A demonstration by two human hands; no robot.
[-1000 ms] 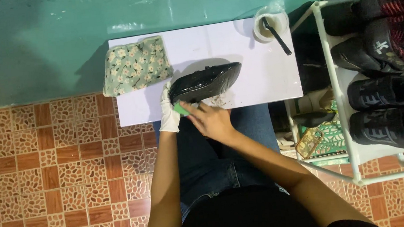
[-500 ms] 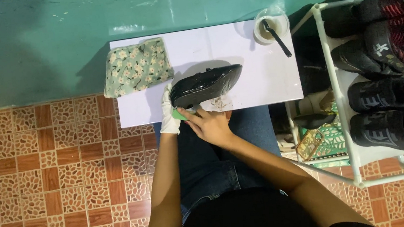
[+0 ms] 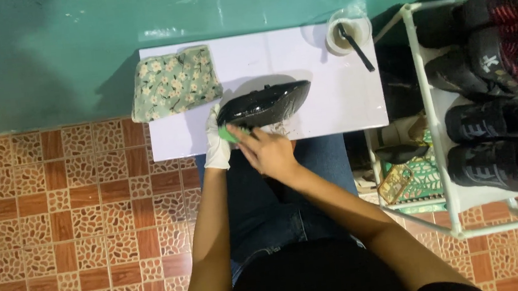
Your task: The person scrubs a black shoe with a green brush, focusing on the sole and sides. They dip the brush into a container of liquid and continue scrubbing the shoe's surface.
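Observation:
A wet black shoe (image 3: 265, 104) lies on its side near the front edge of a small white table (image 3: 327, 64). My left hand (image 3: 216, 144), in a white glove, grips the shoe's heel end. My bare right hand (image 3: 267, 153) presses a small green brush (image 3: 228, 134) against the shoe's lower side; most of the brush is hidden under my fingers. White foam sits under the shoe by my right hand.
A floral folded cloth (image 3: 173, 83) lies on the table's left part. A white bowl (image 3: 349, 31) with a dark-handled tool stands at the back right. A white rack (image 3: 435, 130) of dark shoes is on the right. A teal wall rises behind; the floor is brown tile.
My right hand and the brush have shifted slightly along the shoe's lower side. The shoe and my left hand stay where they were.

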